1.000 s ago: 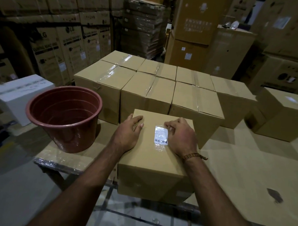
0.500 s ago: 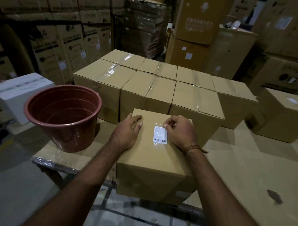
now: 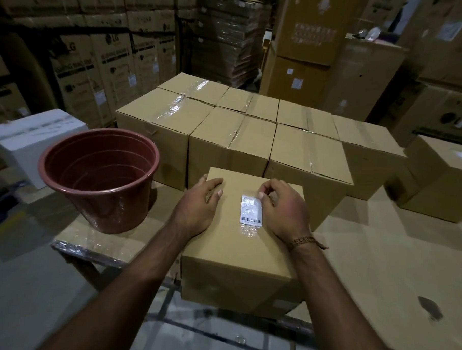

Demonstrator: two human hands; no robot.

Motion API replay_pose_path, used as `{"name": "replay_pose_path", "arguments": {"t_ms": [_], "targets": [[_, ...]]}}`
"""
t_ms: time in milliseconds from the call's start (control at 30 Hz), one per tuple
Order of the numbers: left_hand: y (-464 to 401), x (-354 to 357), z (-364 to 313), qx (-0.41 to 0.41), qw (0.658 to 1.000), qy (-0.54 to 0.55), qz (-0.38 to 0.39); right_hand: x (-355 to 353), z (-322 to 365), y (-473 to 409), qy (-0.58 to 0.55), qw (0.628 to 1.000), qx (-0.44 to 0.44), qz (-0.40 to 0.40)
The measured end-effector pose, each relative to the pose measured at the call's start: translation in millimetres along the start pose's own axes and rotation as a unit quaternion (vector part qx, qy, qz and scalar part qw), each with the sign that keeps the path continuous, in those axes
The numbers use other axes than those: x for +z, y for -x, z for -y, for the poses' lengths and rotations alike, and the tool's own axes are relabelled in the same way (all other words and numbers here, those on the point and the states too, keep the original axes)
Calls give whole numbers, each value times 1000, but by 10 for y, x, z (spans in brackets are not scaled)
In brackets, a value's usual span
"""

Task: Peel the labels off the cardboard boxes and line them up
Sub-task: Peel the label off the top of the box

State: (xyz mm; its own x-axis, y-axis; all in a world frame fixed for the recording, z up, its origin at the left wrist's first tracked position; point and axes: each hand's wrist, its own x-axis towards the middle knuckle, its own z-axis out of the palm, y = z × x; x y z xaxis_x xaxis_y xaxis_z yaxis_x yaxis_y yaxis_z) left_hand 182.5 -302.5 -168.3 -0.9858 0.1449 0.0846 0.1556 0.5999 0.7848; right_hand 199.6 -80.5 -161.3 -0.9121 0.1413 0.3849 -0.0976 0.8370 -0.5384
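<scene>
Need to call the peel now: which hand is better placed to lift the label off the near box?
Right. The right hand has curled fingertips at the label's upper right edge, likely ready to pick it up. The left hand lies flat on the near box, away from the label, steadying it.

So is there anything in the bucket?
No, the bucket shows only its bare ribbed inside and bottom.

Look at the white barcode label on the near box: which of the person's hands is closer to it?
Right. The right hand has its fingertips at the barcode label's upper right edge; the left hand lies flat on the box top, apart from it.
</scene>
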Motion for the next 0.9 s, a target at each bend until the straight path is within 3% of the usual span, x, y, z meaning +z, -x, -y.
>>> {"name": "replay_pose_path", "arguments": {"t_ms": [267,433,667,767,900], "targets": [[37,-20,-36,-6,1000,-4,1,-90,35,55,-58,997,24,40],[19,-23,-39,-9,1000,-7,2,-136,4,76,-172,979,73,87],[-2,-33,-58,-16,1000,-13,10,-93,20,155,-274,952,112,74],[-10,-41,-59,-17,1000,-11,13,-90,9,198,-272,951,115,86],[-5,-37,-53,-15,1000,-5,13,-105,46,286,-179,976,105,61]]}}
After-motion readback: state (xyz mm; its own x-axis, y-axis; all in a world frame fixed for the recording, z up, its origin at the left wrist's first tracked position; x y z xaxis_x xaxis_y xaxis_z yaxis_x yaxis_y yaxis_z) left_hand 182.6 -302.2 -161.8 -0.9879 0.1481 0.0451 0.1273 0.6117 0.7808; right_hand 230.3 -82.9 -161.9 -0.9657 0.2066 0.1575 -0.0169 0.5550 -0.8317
